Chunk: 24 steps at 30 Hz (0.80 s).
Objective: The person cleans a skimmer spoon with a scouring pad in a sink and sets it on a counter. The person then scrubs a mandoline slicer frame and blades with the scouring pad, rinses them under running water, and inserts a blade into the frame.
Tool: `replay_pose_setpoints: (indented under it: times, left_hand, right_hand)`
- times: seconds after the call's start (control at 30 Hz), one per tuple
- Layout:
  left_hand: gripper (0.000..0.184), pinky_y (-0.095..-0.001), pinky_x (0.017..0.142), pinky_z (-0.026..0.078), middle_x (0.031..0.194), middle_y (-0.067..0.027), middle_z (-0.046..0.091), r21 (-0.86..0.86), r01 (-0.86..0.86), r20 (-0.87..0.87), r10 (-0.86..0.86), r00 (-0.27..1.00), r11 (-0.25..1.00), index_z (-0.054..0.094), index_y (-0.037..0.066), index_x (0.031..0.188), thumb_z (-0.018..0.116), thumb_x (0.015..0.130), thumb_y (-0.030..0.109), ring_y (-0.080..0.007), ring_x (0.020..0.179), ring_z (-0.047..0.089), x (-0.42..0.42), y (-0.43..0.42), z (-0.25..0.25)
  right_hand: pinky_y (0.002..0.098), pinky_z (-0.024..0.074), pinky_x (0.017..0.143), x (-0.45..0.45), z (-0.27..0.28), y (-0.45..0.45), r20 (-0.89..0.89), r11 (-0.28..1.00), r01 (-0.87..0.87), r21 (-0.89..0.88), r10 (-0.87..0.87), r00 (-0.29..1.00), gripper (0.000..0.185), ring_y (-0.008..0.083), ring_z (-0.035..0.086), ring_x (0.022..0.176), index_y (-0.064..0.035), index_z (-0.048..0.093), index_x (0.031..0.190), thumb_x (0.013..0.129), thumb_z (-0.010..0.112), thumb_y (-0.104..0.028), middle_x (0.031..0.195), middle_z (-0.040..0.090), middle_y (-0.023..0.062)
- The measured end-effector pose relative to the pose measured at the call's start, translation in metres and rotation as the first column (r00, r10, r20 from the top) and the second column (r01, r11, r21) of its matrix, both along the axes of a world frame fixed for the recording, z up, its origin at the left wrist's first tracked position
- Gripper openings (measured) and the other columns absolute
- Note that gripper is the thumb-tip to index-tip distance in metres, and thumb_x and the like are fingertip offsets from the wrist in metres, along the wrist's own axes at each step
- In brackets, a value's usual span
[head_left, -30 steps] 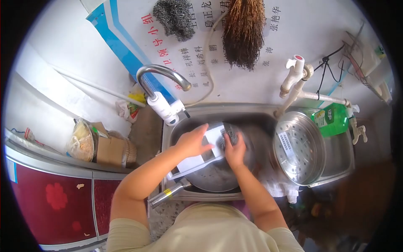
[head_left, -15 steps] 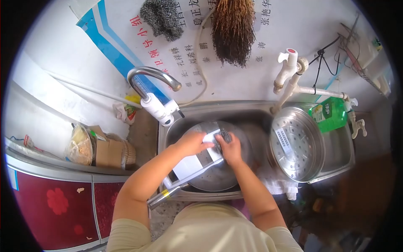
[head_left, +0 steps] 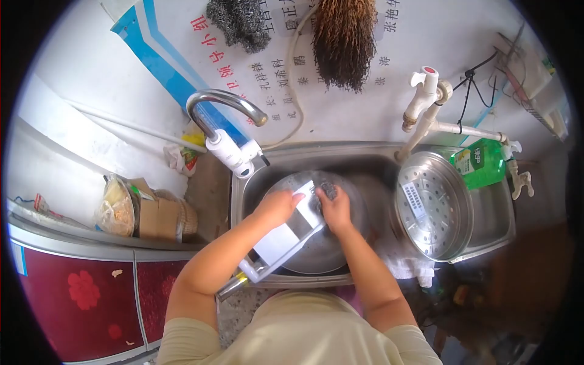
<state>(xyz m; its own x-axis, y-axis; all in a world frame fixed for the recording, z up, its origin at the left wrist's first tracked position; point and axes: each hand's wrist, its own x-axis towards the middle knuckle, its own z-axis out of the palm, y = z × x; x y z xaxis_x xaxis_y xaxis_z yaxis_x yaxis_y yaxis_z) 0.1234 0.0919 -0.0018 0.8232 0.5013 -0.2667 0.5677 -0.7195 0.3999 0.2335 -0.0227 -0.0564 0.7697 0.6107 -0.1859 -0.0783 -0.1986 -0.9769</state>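
My left hand (head_left: 280, 207) is closed on a white plastic slicer (head_left: 272, 243), a long flat frame with a dark gap across its middle, held slantwise. At the slicer's far end, my right hand (head_left: 336, 208) grips a grey steel wool scrubber (head_left: 329, 191), partly hidden by the fingers. Whether the scrubber touches the slicer I cannot tell. Beneath both hands a round metal pan (head_left: 322, 258) sits in the steel sink (head_left: 365, 159). A metal tube with a yellow band (head_left: 231, 286) juts over the sink's front edge, partly behind the slicer.
A curved faucet (head_left: 228, 103) rises behind the sink on the left. To the right stand a perforated steamer pan (head_left: 435, 210), a green detergent bottle (head_left: 482, 164) and a white tap (head_left: 426, 97). Another steel wool clump (head_left: 240, 24) and a straw brush (head_left: 345, 45) hang on the wall.
The slicer's far end and my left hand have shifted slightly, and the right hand with the scrubber sits a little farther from the slicer's end. The whole view has moved a bit.
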Motion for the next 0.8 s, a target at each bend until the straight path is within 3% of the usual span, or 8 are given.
replay_pose_setpoints:
  times: [0.17,0.27,0.37,0.4,0.5,0.53,0.67,0.8]
  left_hand:
    - [0.047,-0.0465,0.069,0.044,0.080,-0.0246,0.058,0.038,-0.012,-0.008,0.012,1.000,0.999,0.057,-0.002,0.089,0.037,0.089,0.040,-0.0400,0.079,0.056,0.002,-0.005,0.000]
    - [0.047,-0.0463,0.069,0.045,0.079,-0.0243,0.059,0.048,-0.028,-0.016,0.029,0.999,0.998,0.056,-0.002,0.087,0.037,0.090,0.040,-0.0398,0.078,0.057,-0.001,0.000,0.003]
    - [0.046,-0.0465,0.069,0.045,0.077,-0.0236,0.059,0.056,-0.008,-0.051,0.011,0.999,0.998,0.056,-0.002,0.085,0.036,0.090,0.039,-0.0402,0.076,0.057,-0.003,0.000,-0.002]
    - [0.046,-0.0466,0.068,0.045,0.077,-0.0236,0.059,0.052,-0.020,-0.042,0.022,0.999,0.998,0.056,-0.002,0.085,0.036,0.090,0.039,-0.0404,0.076,0.056,-0.003,-0.002,-0.005]
    - [0.046,-0.0470,0.068,0.044,0.077,-0.0240,0.059,0.040,-0.031,-0.014,0.032,0.999,0.999,0.056,-0.003,0.083,0.037,0.090,0.039,-0.0409,0.076,0.056,-0.002,-0.003,-0.010]
    - [0.046,-0.0471,0.068,0.044,0.076,-0.0243,0.058,0.034,-0.029,-0.005,0.029,1.000,0.999,0.056,-0.003,0.083,0.037,0.090,0.039,-0.0412,0.075,0.056,-0.006,0.000,-0.010]
    - [0.046,-0.0476,0.068,0.044,0.076,-0.0251,0.058,0.031,-0.057,-0.013,0.057,0.998,0.998,0.056,-0.003,0.081,0.036,0.090,0.038,-0.0418,0.075,0.056,-0.015,0.016,-0.017]
    - [0.046,-0.0481,0.068,0.043,0.077,-0.0252,0.058,0.038,-0.040,-0.037,0.042,0.998,0.998,0.056,-0.002,0.081,0.036,0.090,0.038,-0.0420,0.075,0.055,-0.009,0.014,-0.009]
  right_hand:
    - [0.0270,0.0435,0.065,0.000,-0.040,0.016,-0.377,0.898,0.410,0.161,-0.328,0.866,0.028,0.0123,0.053,0.072,0.0032,0.056,0.095,0.078,0.064,-0.017,0.080,0.060,0.0069]
    - [0.0268,0.0435,0.065,-0.005,-0.005,-0.001,-0.568,0.923,0.241,0.300,-0.030,0.822,0.029,0.0117,0.053,0.074,0.0039,0.055,0.095,0.077,0.065,-0.017,0.083,0.060,0.0081]
    - [0.0262,0.0437,0.065,0.000,-0.014,-0.004,-0.094,0.988,-0.121,0.098,0.130,0.987,0.031,0.0112,0.053,0.078,0.0052,0.054,0.096,0.076,0.066,-0.016,0.085,0.060,0.0105]
    - [0.0313,0.0445,0.073,0.004,-0.039,0.002,0.105,0.999,-0.039,-0.009,0.040,0.994,0.040,0.0234,0.060,0.079,0.0091,0.051,0.099,0.076,0.067,-0.020,0.085,0.061,0.0205]
    - [0.0336,0.0436,0.075,0.013,-0.050,0.011,-0.040,0.949,0.315,-0.022,-0.315,0.948,0.040,0.0285,0.059,0.082,0.0076,0.052,0.099,0.076,0.067,-0.022,0.089,0.060,0.0240]
    - [0.0374,0.0429,0.078,0.019,-0.052,0.009,0.119,0.926,0.362,-0.104,-0.350,0.929,0.040,0.0323,0.058,0.087,0.0057,0.051,0.100,0.077,0.065,-0.023,0.090,0.060,0.0229]
    - [0.0422,0.0421,0.083,0.029,-0.076,0.000,0.441,0.898,0.173,-0.405,0.026,0.897,0.039,0.0360,0.054,0.095,0.0018,0.048,0.103,0.077,0.061,-0.024,0.098,0.056,0.0219]
    - [0.0389,0.0423,0.084,0.032,-0.125,-0.005,0.220,0.613,-0.340,-0.713,0.656,0.722,0.047,0.0334,0.054,0.100,0.0020,0.049,0.110,0.073,0.063,-0.024,0.104,0.056,0.0224]
